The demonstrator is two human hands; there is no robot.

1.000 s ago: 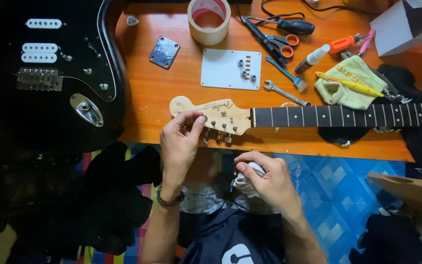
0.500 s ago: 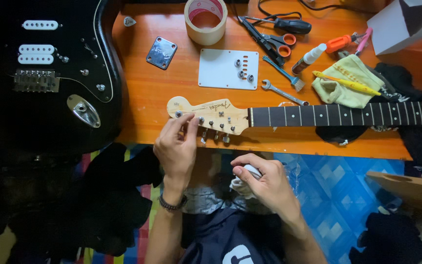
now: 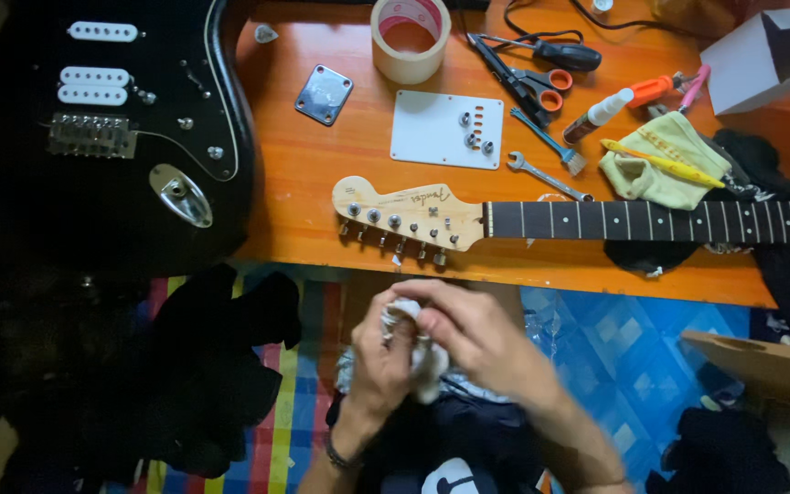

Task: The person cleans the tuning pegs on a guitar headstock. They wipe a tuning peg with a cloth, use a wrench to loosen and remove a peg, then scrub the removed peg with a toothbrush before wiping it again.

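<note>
Both my hands are together below the table's front edge, closed around a crumpled white cloth (image 3: pixel 424 366). My left hand (image 3: pixel 378 361) grips it from the left and my right hand (image 3: pixel 473 334) covers it from the right. Just above them, a detached guitar neck (image 3: pixel 651 221) lies along the orange table (image 3: pixel 340 174), its pale headstock (image 3: pixel 404 213) with tuning pegs pointing left. Neither hand touches the neck.
A black guitar body (image 3: pixel 93 119) lies at the left. On the table sit a tape roll (image 3: pixel 411 35), a metal neck plate (image 3: pixel 324 93), a white cover plate (image 3: pixel 448 128), scissors (image 3: pixel 532 78), a wrench (image 3: pixel 546 176), a small brush (image 3: pixel 550 144), a glue bottle (image 3: pixel 601 114) and a yellow-green cloth (image 3: pixel 665 163).
My left hand has left the headstock and dropped down to meet my right hand on the white cloth. The guitar neck has not moved.
</note>
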